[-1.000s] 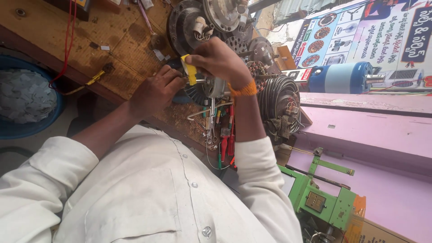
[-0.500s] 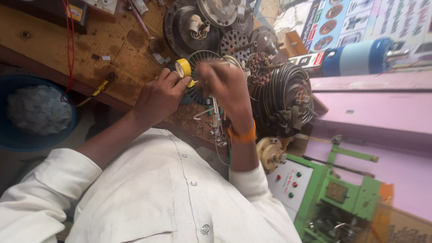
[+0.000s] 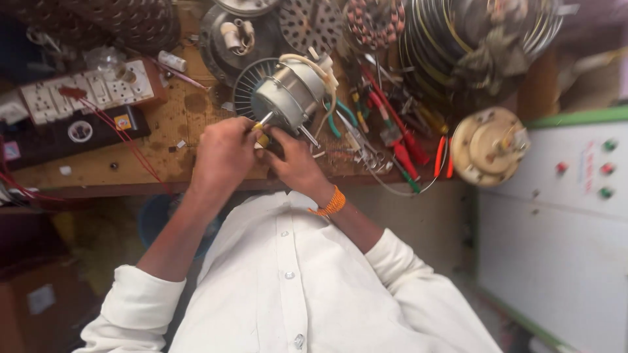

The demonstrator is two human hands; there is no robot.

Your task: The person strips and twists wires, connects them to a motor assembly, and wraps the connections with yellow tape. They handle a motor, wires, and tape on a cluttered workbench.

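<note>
Head view: left hand [image 3: 226,153] fingers curled closed around a yellow-handled screwdriver [image 3: 262,131], tip at the grey electric motor [image 3: 291,95]. Right hand [image 3: 294,163] fingers bent just below the motor; hold on anything cannot be told. Motor sits mid-workbench [image 3: 163,131], near its front edge, pliers [image 3: 343,117] beside it.

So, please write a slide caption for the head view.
Both hands, left hand and right hand, hold a yellow-handled tool against a small motor on a cluttered workbench.

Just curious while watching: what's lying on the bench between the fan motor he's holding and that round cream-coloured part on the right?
Head view: red- and green-handled hand tools between motor and cream part.
</note>
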